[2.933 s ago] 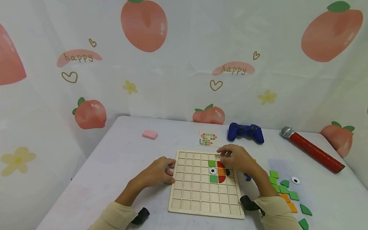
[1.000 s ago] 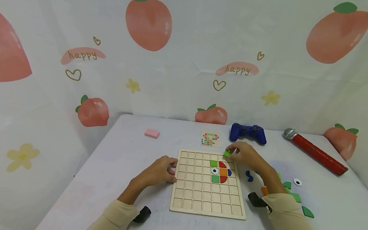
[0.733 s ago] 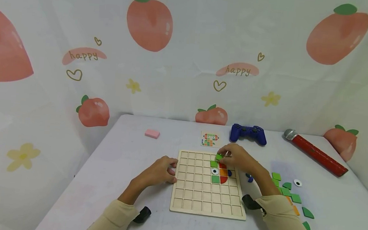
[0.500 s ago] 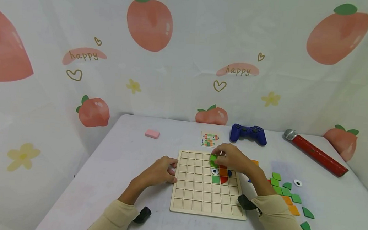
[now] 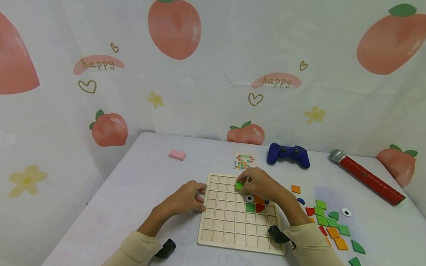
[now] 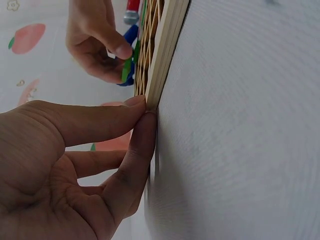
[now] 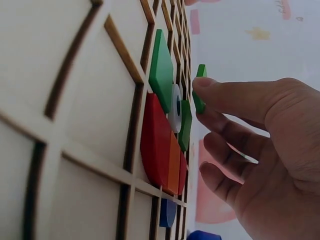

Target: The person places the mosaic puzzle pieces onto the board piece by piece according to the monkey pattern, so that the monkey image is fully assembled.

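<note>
Between thumb and fingertips, my right hand pinches a light green square tile above the wooden grid board. The tile is tilted and stands apart from the cells in the right wrist view. At the board's left edge, my left hand grips the rim with thumb and finger. Set in the board are an eye tile, a darker green square, red curved tiles, an orange tile and a blue curved tile. My right hand partly covers them in the head view.
Loose tiles lie right of the board: green squares, orange squares, green curved pieces and another eye tile. Behind are a pattern card, a blue game controller, a red microphone and a pink block.
My right hand has brought the light green tile leftward over the board, from its upper right corner past the green square there. My left hand stays at the left edge.
</note>
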### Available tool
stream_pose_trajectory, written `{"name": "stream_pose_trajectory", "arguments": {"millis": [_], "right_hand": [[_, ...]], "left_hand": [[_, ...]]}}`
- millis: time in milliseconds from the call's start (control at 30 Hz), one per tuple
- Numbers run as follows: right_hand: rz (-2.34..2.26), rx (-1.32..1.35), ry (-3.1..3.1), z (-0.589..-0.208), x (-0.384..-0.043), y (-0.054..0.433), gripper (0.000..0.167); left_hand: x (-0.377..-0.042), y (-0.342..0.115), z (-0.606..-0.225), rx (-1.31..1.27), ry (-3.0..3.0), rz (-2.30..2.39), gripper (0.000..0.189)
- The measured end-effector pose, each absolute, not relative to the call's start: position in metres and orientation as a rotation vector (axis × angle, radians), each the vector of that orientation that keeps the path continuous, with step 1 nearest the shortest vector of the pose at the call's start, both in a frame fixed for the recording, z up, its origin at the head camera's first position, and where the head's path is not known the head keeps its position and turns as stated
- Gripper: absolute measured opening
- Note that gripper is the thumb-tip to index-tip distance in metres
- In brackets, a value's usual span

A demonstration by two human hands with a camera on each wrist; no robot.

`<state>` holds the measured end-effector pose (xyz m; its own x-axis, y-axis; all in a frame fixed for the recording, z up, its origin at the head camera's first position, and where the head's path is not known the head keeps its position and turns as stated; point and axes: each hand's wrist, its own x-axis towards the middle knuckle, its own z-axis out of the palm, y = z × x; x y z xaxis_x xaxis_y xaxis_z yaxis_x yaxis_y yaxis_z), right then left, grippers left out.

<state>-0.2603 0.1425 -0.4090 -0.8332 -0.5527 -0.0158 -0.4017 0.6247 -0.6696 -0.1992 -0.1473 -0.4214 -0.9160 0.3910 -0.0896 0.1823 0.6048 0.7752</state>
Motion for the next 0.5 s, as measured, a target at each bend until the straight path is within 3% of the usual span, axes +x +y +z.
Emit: {"name": "stream_pose_trajectory", "arguments": {"millis": [233, 500], "right_hand": [[-0.931, -0.773, 2.651, -0.4102, -0.2596, 0.1455, 0.022], [-0.935, -0.761, 2.635, -0.4107, -0.2585, 0.1457, 0.023]], "left_hand": [[-0.1997, -0.1474, -0.4212, 0.467, 2.568, 1.222, 0.067], [-0.1993, -0.1476, -0.4202, 0.469, 2.567, 1.212, 0.046]]}}
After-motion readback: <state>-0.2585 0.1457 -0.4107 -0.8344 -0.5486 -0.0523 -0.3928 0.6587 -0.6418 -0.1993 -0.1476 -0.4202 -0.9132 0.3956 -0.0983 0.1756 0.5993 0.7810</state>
